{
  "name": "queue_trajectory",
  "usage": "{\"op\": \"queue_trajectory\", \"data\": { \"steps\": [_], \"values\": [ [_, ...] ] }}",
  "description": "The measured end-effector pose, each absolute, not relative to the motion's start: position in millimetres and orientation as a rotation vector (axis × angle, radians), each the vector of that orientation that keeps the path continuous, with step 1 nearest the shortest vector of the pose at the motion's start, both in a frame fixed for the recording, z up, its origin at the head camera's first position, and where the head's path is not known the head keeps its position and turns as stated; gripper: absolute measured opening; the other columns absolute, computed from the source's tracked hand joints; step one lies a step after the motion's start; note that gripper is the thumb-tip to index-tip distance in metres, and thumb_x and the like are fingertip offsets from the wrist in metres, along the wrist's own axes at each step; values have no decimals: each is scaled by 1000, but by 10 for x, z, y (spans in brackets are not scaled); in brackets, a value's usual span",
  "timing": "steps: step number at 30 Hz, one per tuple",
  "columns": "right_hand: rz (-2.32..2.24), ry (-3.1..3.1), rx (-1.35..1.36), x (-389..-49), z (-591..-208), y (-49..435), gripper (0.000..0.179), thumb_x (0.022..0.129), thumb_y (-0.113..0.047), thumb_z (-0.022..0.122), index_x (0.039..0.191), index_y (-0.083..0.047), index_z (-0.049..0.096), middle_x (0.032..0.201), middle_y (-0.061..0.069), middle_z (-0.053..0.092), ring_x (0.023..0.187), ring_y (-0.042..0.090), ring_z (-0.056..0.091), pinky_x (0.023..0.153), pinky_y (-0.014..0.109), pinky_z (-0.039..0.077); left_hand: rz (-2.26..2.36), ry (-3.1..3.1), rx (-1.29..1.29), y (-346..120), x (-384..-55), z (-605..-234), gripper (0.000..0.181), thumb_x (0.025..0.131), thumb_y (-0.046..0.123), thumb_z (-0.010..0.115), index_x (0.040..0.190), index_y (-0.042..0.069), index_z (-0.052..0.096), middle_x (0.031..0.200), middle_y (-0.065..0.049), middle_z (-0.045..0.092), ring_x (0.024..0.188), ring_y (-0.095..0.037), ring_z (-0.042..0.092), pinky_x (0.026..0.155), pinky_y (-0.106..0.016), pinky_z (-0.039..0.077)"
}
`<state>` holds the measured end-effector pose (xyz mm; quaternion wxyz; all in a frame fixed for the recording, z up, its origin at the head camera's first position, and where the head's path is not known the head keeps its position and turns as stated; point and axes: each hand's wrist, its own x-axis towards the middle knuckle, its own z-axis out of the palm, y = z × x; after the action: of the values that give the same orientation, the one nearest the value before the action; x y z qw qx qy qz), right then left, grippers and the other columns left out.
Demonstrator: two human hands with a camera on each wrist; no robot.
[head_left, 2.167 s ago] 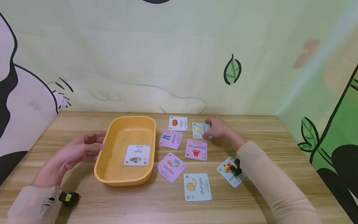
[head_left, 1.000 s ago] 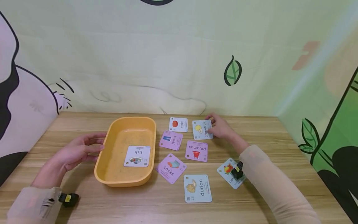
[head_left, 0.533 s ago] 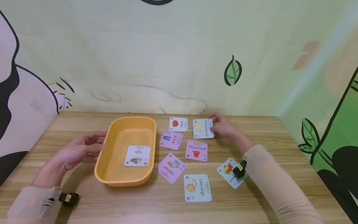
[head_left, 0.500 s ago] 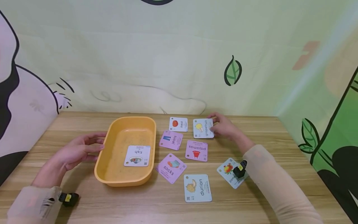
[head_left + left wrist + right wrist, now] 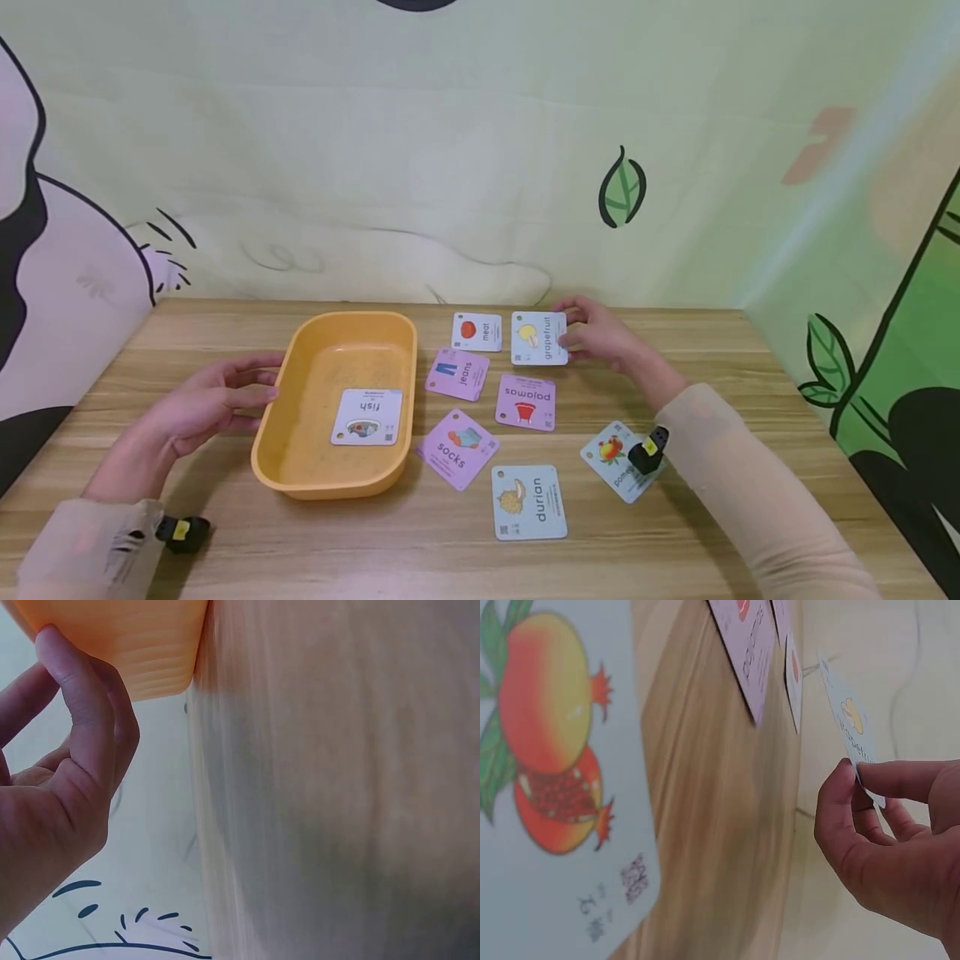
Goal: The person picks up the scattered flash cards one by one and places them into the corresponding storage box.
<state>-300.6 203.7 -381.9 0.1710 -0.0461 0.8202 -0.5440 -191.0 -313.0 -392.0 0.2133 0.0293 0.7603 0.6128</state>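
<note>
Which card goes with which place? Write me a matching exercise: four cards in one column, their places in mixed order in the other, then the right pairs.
Cards
1. durian card
2. fish card
3. meat card
4. grapefruit card

Places
A. flat on the table, close to the wall
B. pinched in the right hand's grip
C. flat on the table, farthest of the four from the wall
D. inside the orange tray

Pairs: 1-C, 2-D, 3-A, 4-B
</note>
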Motion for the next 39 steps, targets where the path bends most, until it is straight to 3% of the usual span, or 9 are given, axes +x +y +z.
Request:
{"op": "queue_trajectory", "data": {
  "steps": [8, 13, 19, 39],
  "values": [
    [-1565, 2278, -202, -2907, -3722, 1889, 53, 94, 6, 61, 143, -3, 46, 134, 23, 49, 114, 39, 55, 92, 51, 56, 1696, 2114, 80, -3141, -1907, -3906, 70, 105, 10, 59, 160, -6, 19, 150, -28, 36, 105, -20, 66, 88, -41, 59],
    [-1566, 2243, -220, -2843, -3672, 1781, 53, 93, 6, 62, 143, -4, 47, 135, 22, 51, 113, 38, 57, 92, 50, 56, 1691, 2115, 76, -3160, -1906, -3891, 69, 105, 10, 59, 159, -5, 20, 148, -27, 39, 105, -21, 67, 88, -42, 59],
    [-1591, 2179, -251, -2784, -3634, 1662, 55, 94, 9, 59, 145, -5, 46, 136, 22, 51, 113, 38, 57, 95, 54, 53, 1693, 2118, 72, -3159, -1900, -3906, 72, 104, 12, 61, 160, -5, 19, 153, -28, 33, 106, -20, 67, 88, -42, 58],
    [-1619, 2083, -355, -2533, -3500, 1090, 52, 91, 13, 62, 139, -5, 54, 126, 19, 55, 105, 33, 61, 79, 40, 60, 1698, 2111, 82, -3146, -1914, -3927, 69, 104, 8, 60, 159, -6, 20, 140, -24, 44, 104, -20, 66, 87, -41, 59]
  ]
}}
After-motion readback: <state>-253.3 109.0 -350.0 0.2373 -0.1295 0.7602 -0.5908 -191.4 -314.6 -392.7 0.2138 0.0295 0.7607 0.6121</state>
